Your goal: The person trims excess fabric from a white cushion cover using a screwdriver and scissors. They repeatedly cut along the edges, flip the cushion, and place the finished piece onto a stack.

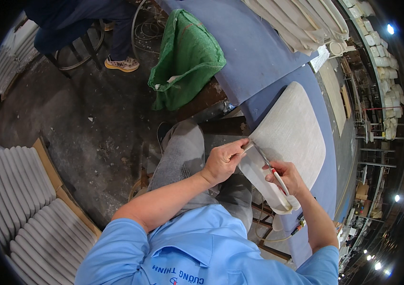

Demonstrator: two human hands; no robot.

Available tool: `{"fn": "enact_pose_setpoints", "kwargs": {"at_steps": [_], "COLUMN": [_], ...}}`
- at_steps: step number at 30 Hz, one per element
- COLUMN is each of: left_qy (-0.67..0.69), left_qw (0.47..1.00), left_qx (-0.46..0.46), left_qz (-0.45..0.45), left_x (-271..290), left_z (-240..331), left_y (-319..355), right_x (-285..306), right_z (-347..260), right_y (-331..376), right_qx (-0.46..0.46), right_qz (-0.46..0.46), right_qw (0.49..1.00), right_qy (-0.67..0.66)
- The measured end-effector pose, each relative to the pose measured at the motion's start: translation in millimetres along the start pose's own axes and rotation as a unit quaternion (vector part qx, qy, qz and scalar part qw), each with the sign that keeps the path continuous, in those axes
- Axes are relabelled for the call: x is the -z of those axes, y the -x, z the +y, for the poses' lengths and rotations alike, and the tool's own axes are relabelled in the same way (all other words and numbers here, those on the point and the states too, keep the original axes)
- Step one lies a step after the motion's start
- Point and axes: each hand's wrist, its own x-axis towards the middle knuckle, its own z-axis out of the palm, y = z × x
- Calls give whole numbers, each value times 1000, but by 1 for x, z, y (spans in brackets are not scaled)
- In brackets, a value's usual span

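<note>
A pale grey fabric-covered panel (pixel 294 135) with rounded corners rests on the blue-covered table, its near edge toward my lap. Along that edge, a loose flap of light fabric (pixel 261 183) hangs down. My left hand (pixel 223 160) pinches the fabric edge at the panel's left corner, fingers closed. In my right hand (pixel 290 178) is a pair of scissors (pixel 263 157) with pale handles marked red. Their blades point toward the left hand's fingertips and lie along the fabric edge; whether the blades are apart cannot be made out.
A green woven sack (pixel 187 59) stands left of the blue table cover (pixel 263 57). More covered panels (pixel 301 23) are piled at the far right. Rows of grey pads (pixel 16 185) with cardboard (pixel 49 164) stand at lower left. Another person's shoe (pixel 122 64) is beside a stool.
</note>
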Motion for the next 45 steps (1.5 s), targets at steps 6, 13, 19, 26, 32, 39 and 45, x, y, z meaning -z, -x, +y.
{"fn": "enact_pose_setpoints", "kwargs": {"at_steps": [6,13,19,26,32,39,45], "left_qy": [-14,25,31,52,67,65,91], "left_qw": [1000,1000,999,998,996,996,993], "left_qx": [-9,4,34,33,48,52,72], "left_qz": [-13,-17,-29,-24,-24,-19,-26], "left_x": [-2,1,-2,-4,-2,-4,0], "left_z": [-4,-4,1,1,-3,1,-3], "left_y": [2,1,3,3,4,5,4], "right_x": [1,0,-3,-11,-5,-8,-4], "right_z": [-5,0,-5,-7,-8,-6,-5], "right_y": [1,-1,0,1,3,0,1], "right_qx": [-16,11,-24,-29,-36,-39,-36], "right_qz": [-1,8,2,20,-5,-12,-30], "right_qw": [1000,998,1000,999,998,996,997], "right_qy": [-4,54,-14,-38,-42,-74,-58]}}
